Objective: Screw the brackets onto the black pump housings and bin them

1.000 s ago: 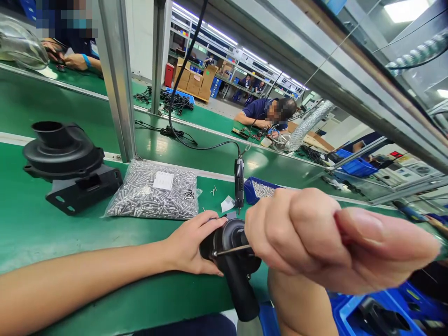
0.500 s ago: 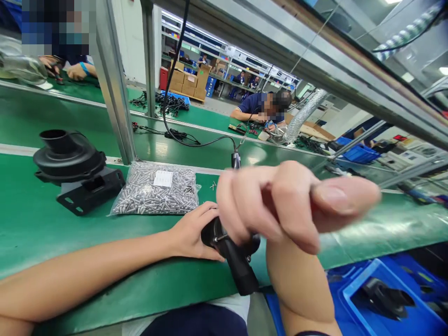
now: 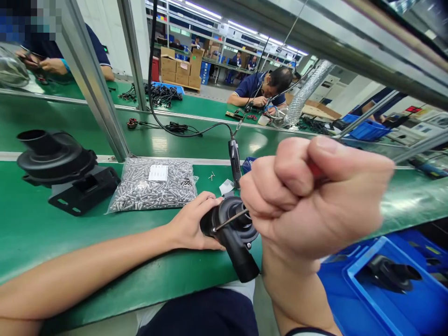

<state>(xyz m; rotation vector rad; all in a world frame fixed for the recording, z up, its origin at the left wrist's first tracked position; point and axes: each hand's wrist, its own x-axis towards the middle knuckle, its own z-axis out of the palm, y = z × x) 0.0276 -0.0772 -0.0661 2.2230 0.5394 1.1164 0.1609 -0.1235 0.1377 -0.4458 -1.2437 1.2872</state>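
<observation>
Black blower housing [image 3: 233,233] sits at the green bench's [image 3: 35,233] near edge, your left hand [image 3: 192,226] grasping it from 9 o'clock. Your right hand [image 3: 311,196], at 3 o'clock, is clenched on a screwdriver [image 3: 229,220] whose tip touches the housing.

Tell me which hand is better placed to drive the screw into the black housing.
Right. The right hand already grips the screwdriver, its tip on the black housing; the left hand steadies that housing.

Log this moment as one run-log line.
left hand: steadies black housing | right hand: fist on screwdriver, tip at housing | screw bag behind
</observation>
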